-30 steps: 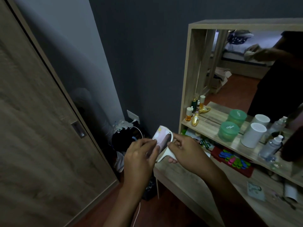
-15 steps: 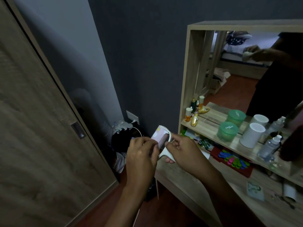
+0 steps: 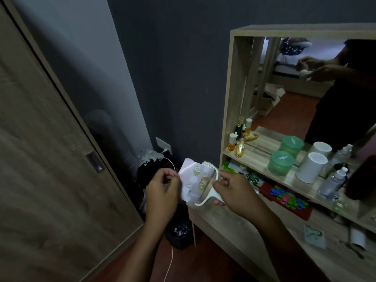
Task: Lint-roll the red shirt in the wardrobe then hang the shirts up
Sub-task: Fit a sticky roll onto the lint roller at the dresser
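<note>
I hold a lint roller (image 3: pixel 205 192) with a white frame in front of me, above the left end of the vanity. My right hand (image 3: pixel 234 190) grips its white handle. My left hand (image 3: pixel 162 192) pinches the edge of the roller's pink patterned sheet (image 3: pixel 195 182), which is pulled partly off the roll and spread flat between my hands. The closed wooden wardrobe door (image 3: pixel 46 159) with its recessed handle (image 3: pixel 94 164) fills the left side. No red shirt is visible.
A wooden vanity (image 3: pixel 234 222) with a mirror (image 3: pixel 305 88) stands to the right; its shelf carries green jars (image 3: pixel 280 162), white cups (image 3: pixel 311 167) and bottles. A dark bin (image 3: pixel 179 231), a wall socket (image 3: pixel 163 145) and a white cable (image 3: pixel 171 259) crowd the corner beneath my hands.
My left hand has pulled the pink sheet away from the roll, so the sheet now spreads wide between my hands. My right hand holds the handle in about the same place.
</note>
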`<state>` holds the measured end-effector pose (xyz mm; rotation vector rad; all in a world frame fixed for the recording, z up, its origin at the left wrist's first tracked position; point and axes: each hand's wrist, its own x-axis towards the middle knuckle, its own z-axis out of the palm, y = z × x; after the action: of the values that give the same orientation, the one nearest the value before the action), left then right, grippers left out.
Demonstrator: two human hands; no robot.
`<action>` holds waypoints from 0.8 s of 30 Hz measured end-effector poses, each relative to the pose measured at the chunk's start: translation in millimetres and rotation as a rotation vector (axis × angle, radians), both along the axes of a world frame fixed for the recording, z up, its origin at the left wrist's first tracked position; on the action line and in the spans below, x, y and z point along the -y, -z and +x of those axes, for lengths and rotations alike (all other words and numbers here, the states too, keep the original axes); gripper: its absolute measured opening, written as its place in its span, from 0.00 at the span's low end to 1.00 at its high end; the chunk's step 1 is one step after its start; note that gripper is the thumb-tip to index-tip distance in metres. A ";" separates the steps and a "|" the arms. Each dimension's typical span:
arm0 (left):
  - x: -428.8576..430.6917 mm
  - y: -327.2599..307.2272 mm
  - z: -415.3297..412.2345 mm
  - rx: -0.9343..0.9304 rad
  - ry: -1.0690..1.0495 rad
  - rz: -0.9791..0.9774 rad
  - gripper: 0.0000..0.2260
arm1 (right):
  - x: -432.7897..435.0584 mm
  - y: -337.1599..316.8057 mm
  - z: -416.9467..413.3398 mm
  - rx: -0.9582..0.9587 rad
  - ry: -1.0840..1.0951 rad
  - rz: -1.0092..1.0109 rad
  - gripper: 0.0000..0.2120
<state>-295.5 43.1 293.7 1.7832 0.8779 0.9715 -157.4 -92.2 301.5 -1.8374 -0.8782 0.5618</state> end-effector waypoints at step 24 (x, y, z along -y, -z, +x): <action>-16.2 92.6 98.4 0.070 -0.005 -0.609 0.08 | 36.2 161.8 96.3 -0.132 0.098 -0.388 0.10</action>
<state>-197.1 59.3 201.1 1.2203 1.0030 0.6667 -61.1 -128.4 139.7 -2.1485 -0.6167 0.8256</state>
